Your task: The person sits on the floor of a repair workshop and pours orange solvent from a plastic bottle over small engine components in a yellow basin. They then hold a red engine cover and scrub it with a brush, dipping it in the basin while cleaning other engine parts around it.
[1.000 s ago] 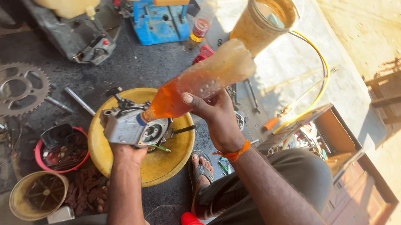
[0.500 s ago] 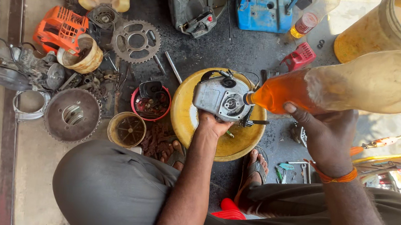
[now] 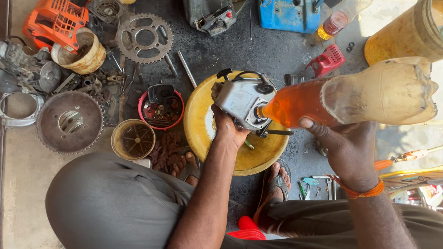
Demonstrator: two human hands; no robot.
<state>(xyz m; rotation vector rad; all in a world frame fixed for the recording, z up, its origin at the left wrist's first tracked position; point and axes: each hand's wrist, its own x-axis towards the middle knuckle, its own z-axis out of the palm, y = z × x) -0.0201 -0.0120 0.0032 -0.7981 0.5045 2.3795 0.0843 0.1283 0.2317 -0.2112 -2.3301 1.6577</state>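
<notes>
My left hand (image 3: 227, 131) grips a small grey engine part (image 3: 241, 102) from below, holding it over a yellow bowl (image 3: 196, 122). My right hand (image 3: 339, 148) holds a cut plastic bottle (image 3: 358, 97) tipped on its side, its neck pressed to the engine part's opening. Orange liquid fills the bottle's neck end. An orange band circles my right wrist.
On the dark floor lie sprockets (image 3: 144, 37), a red bowl of small parts (image 3: 161, 110), a tan cup (image 3: 133, 139), an orange engine cover (image 3: 52, 18), a blue machine (image 3: 289, 9), a large yellow bucket (image 3: 420, 34), and a red clip (image 3: 329, 60). My knees and sandalled feet are below.
The view has shifted slightly; the engine part and bottle sit a little lower over the bowl. Both hands keep their grips, with the bottle still tipped into the part.
</notes>
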